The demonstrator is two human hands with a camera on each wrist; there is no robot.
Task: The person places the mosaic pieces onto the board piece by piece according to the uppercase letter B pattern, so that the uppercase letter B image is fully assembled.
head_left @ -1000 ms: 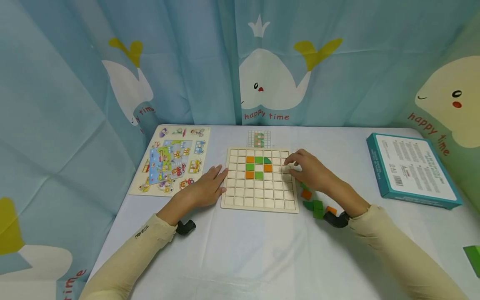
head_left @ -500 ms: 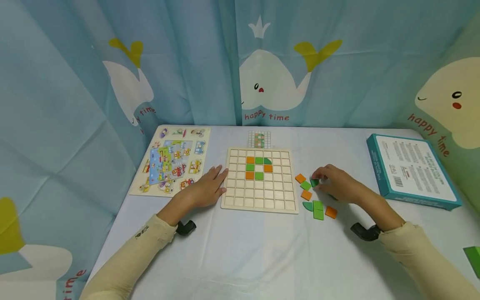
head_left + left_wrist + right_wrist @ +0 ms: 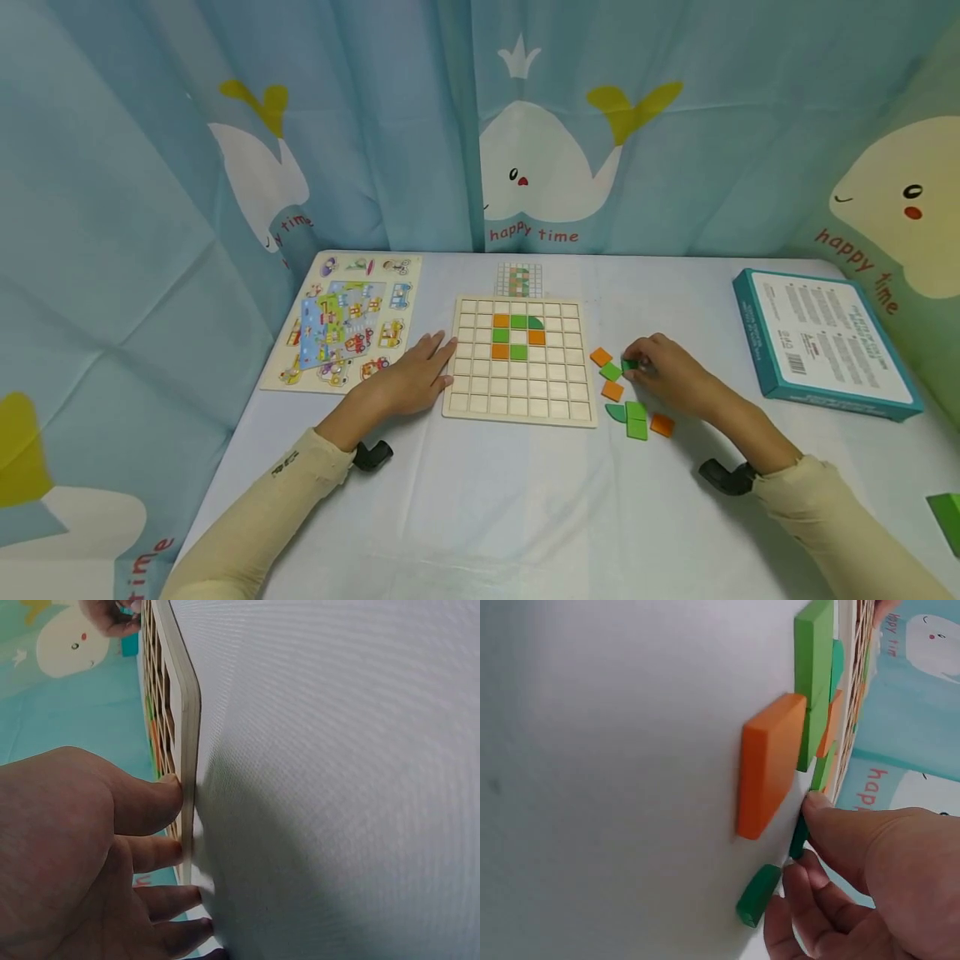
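A wooden grid board (image 3: 517, 387) lies flat, with orange and green tiles (image 3: 518, 352) set in its upper middle cells. My left hand (image 3: 405, 382) rests at the board's left edge, its fingers spread; in the left wrist view the thumb and fingertips touch the rim. To the right of the board, my right hand (image 3: 671, 372) pinches a dark green tile (image 3: 800, 834) between thumb and fingers, close to the tabletop. Another dark green piece (image 3: 758, 895) lies beside those fingers. Loose tiles nearby include an orange square (image 3: 662, 425), light green squares (image 3: 636, 421) and a green quarter-round (image 3: 616, 412).
Behind the board lies a small pattern card (image 3: 519, 280). A picture puzzle board (image 3: 390, 287) with a printed card (image 3: 330, 329) on it is at the left. A teal box (image 3: 828, 342) stands at the right, and a green object (image 3: 947, 518) at the far right edge. Curtains back the table.
My right hand has moved from the board's right edge out to the loose tiles and now pinches a dark green one. The left hand has stayed at the board's edge.
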